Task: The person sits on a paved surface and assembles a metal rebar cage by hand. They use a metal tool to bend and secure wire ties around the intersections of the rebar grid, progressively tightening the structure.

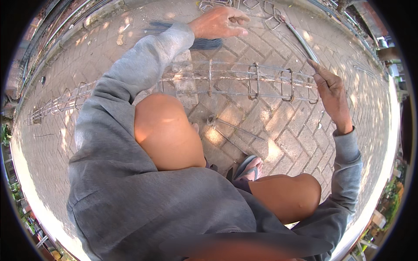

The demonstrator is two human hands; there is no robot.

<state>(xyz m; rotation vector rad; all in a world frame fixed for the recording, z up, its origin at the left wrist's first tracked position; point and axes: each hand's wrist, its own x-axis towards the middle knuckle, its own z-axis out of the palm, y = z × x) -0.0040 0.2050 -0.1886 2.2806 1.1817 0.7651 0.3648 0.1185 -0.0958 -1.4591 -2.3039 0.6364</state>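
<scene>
My left hand (220, 22) reaches out at the far middle with nothing visible in it. Its thumb and forefinger are apart, the other fingers half curled. Beneath that wrist lies a bundle of thin dark wires (207, 44). At the right, my right hand (332, 89) has its fingers closed at the near end of a grey metal rod (301, 40), which slants away to a reddish tip; the grip itself is partly hidden. Close by that hand ends a long rebar cage (257, 80) with square stirrups, lying across the ground in front of me.
A long-handled pincer-like tool (211, 119) lies on the brick paving (296, 143) between the cage and my sandalled foot (250, 167). Loose bent stirrups (272, 17) lie at the far edge. A flat block (186, 93) sits under the cage beside my left knee.
</scene>
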